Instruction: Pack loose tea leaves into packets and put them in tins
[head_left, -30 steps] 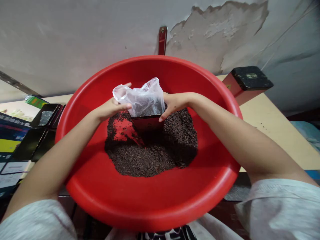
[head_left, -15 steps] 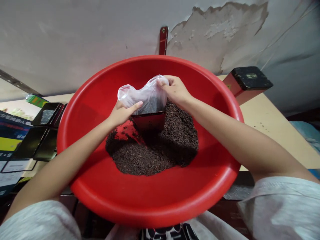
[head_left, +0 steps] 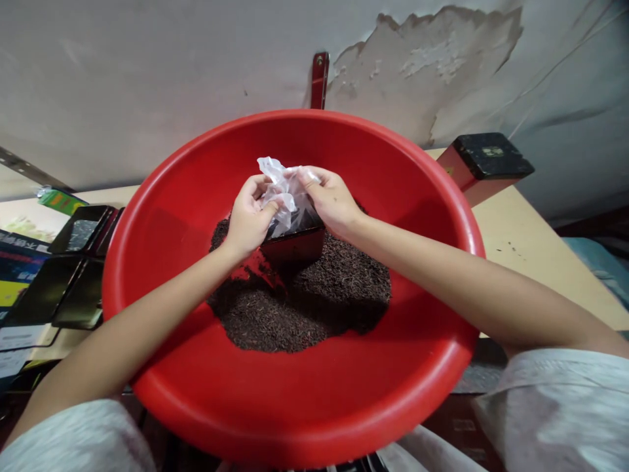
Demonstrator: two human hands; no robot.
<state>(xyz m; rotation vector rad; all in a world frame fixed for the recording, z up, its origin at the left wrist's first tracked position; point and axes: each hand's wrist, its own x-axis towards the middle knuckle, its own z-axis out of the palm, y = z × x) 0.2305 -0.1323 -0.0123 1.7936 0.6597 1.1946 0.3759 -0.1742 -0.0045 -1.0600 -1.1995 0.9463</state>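
Note:
A big red plastic basin fills the view, with a heap of dark loose tea leaves in its middle. A small dark red box stands in the heap, lined with a clear plastic bag. My left hand and my right hand meet over the box, both pinching the bag's gathered top between closed fingers. The bag's lower part is hidden inside the box.
Black trays and printed cartons lie at the left. A red box with a black lid stands on the beige tabletop at the right. A peeling wall and a red handle are behind the basin.
The bag stood open and puffed over the box a second ago, my hands at its sides. Both hands have come together and bunched the bag's top shut.

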